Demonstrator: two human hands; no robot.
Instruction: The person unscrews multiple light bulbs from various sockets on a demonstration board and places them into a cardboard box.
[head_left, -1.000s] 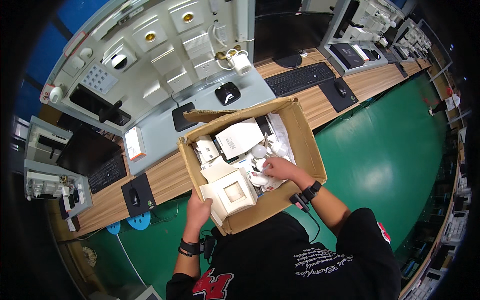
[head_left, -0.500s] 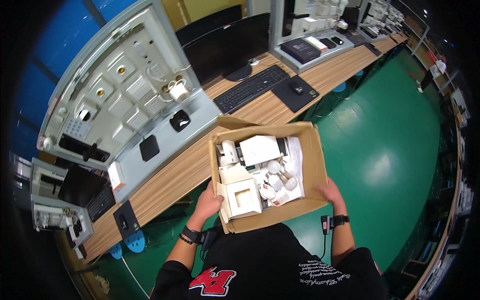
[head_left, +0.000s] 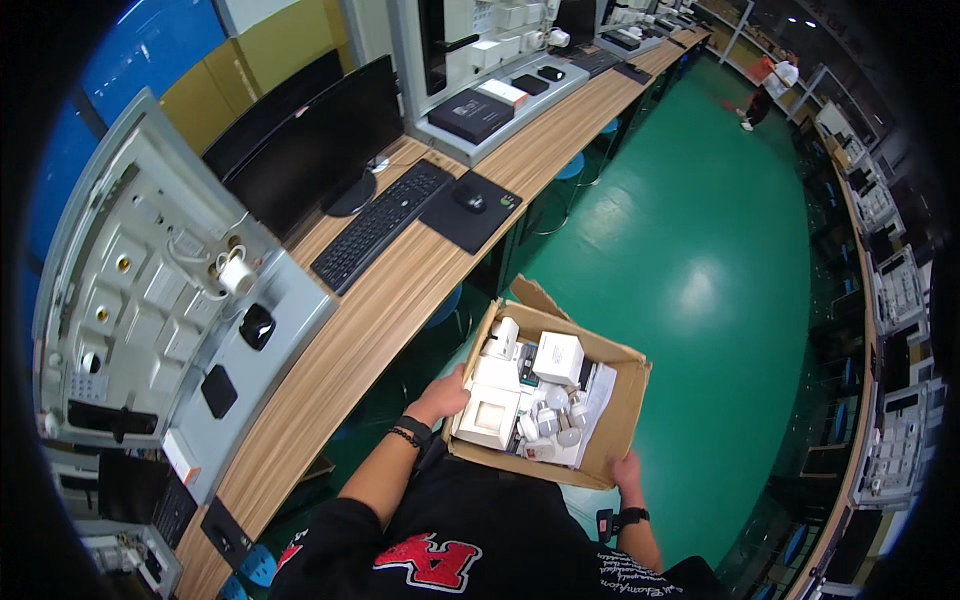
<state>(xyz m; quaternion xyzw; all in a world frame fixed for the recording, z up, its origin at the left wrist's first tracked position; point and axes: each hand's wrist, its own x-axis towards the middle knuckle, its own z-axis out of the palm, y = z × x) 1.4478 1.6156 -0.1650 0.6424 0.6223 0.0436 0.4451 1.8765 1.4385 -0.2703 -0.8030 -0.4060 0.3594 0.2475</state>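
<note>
Forearms angled forward, you hold an open cardboard box [head_left: 622,405] at your waist, over the glossy green floor [head_left: 690,300], just beside the wood-grained tabletop [head_left: 350,330]. Your left hand's [head_left: 443,395] fingers pinch its creased brown wall; your right hand [head_left: 627,476] meets the near right corner, its finger closure impossible to tell. Inside lie smooth, square-edged white cartons [head_left: 558,357] and rounded, pale bulbs [head_left: 569,437].
</note>
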